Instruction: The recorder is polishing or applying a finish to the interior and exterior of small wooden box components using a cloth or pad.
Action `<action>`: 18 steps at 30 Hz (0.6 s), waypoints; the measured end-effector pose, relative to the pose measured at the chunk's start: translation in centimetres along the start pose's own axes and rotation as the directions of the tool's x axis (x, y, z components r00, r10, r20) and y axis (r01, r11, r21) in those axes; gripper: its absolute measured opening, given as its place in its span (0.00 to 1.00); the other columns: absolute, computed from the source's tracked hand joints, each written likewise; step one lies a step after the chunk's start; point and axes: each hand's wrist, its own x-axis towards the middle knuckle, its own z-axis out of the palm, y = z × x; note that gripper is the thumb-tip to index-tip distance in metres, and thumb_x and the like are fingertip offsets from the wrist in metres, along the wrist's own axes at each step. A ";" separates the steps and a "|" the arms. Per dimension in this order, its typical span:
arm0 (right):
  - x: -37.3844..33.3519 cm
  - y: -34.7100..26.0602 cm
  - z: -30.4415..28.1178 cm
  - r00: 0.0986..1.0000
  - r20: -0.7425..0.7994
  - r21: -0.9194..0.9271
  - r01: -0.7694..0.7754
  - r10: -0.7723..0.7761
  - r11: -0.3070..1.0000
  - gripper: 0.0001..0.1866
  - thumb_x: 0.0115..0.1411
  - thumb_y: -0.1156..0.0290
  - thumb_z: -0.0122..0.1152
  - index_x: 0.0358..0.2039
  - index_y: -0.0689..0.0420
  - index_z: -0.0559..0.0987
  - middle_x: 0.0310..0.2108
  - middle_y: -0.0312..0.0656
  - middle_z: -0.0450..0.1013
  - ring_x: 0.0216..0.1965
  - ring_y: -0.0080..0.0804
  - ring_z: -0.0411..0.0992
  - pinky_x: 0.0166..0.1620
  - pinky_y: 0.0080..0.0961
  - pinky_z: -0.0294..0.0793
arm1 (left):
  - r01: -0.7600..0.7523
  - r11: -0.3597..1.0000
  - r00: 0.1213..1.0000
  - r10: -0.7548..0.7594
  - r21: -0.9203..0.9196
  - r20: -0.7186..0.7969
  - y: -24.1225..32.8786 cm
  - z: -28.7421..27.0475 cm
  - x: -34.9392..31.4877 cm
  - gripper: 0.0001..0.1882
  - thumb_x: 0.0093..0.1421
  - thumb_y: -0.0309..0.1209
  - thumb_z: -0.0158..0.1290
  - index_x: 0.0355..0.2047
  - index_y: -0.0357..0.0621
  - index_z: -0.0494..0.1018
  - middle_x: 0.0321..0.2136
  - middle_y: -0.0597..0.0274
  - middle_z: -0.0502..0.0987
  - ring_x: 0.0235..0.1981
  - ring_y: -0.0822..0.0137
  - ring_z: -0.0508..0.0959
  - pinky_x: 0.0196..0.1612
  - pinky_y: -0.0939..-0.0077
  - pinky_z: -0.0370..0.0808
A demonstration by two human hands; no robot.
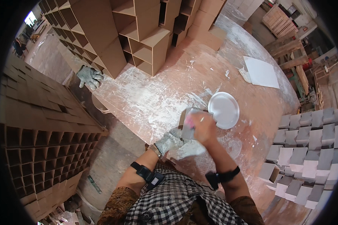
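My left hand (169,141), in a grey knitted glove, grips the near left side of a small open-ended box (187,135). The box has a grey-white coated face and bare brown board at its open end. Over the box, my bare right hand (205,129) is closed and blurred by motion. Something small and pink (189,121) shows at its fingers, too smeared to identify. Beside that hand sits a round white dish (223,110). A crumpled whitish cloth or sheet (191,149) lies below the box, partly hidden by my arms.
Brown open boxes (146,52) stand stacked at the table's far side. A spare grey glove (89,77) rests near the left edge of the white-smeared table (146,101). A white sheet (263,72) lies far right. Grey-white boxes (308,150) fill the right; unpainted boxes (49,150) the left.
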 end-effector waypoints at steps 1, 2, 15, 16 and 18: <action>-1.3 -0.9 0.0 0.994 0.083 0.058 0.066 -0.071 0.996 0.14 0.47 0.78 0.53 0.36 0.52 0.76 0.31 0.40 0.73 0.34 0.43 0.70 0.37 0.38 0.69 | 0.075 0.983 0.997 -0.071 -0.167 0.032 -0.8 0.5 0.4 0.16 0.59 0.36 0.53 0.46 0.43 0.72 0.42 0.56 0.77 0.47 0.56 0.75 0.47 0.68 0.73; -2.0 -1.4 -0.1 0.996 0.060 0.054 0.068 -0.072 0.996 0.14 0.47 0.77 0.53 0.36 0.51 0.76 0.31 0.40 0.74 0.34 0.43 0.70 0.37 0.38 0.69 | 0.154 0.933 0.988 -0.136 -0.325 0.076 -1.4 1.0 0.5 0.16 0.58 0.35 0.54 0.45 0.43 0.73 0.42 0.56 0.77 0.47 0.56 0.75 0.46 0.68 0.73; -0.3 -2.4 1.2 0.987 0.080 0.120 0.129 -0.139 0.984 0.09 0.48 0.76 0.54 0.33 0.55 0.75 0.29 0.39 0.74 0.31 0.42 0.72 0.34 0.39 0.68 | -0.268 0.960 0.910 0.227 -0.075 -0.347 1.6 0.1 -1.8 0.16 0.60 0.37 0.51 0.46 0.46 0.71 0.35 0.59 0.77 0.33 0.61 0.75 0.40 0.67 0.73; -1.7 -3.0 0.9 0.988 0.071 0.172 0.126 -0.140 0.977 0.10 0.48 0.76 0.54 0.33 0.55 0.76 0.29 0.40 0.74 0.32 0.43 0.72 0.35 0.39 0.69 | -0.118 0.826 0.964 -0.038 -0.552 -0.263 1.1 0.6 -2.2 0.15 0.62 0.38 0.50 0.46 0.46 0.71 0.35 0.60 0.77 0.33 0.63 0.74 0.39 0.68 0.73; -3.7 -4.0 0.5 0.976 0.173 0.245 0.089 -0.134 0.965 0.13 0.46 0.77 0.54 0.35 0.55 0.76 0.30 0.42 0.74 0.33 0.44 0.72 0.37 0.39 0.70 | 0.132 0.719 0.988 -0.153 -0.682 0.030 0.1 1.2 -2.9 0.17 0.65 0.43 0.44 0.46 0.47 0.71 0.35 0.62 0.76 0.32 0.65 0.74 0.38 0.68 0.73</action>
